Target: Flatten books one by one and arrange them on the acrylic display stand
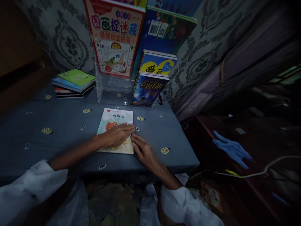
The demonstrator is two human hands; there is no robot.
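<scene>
A thin paperback book [117,147] with a pale illustrated cover lies closed on the cloth-covered table in front of me. Across its cover my left hand [117,135] rests flat, fingers stretched toward the right edge and hiding the middle of the picture. My right hand [145,151] is at the book's right edge, fingertips touching it, with the fingers extended and the thumb apart. Neither hand grasps the book. Behind it stands a clear acrylic book rack [113,84] holding a large red picture book [115,40] and, on the right, a dark blue book [149,89].
A stack of books [75,82] lies at the back left of the patterned tablecloth [68,138]. Patterned wall covering rises behind. To the right, a lower dark surface holds a blue glove [231,147] and a white cable [265,172].
</scene>
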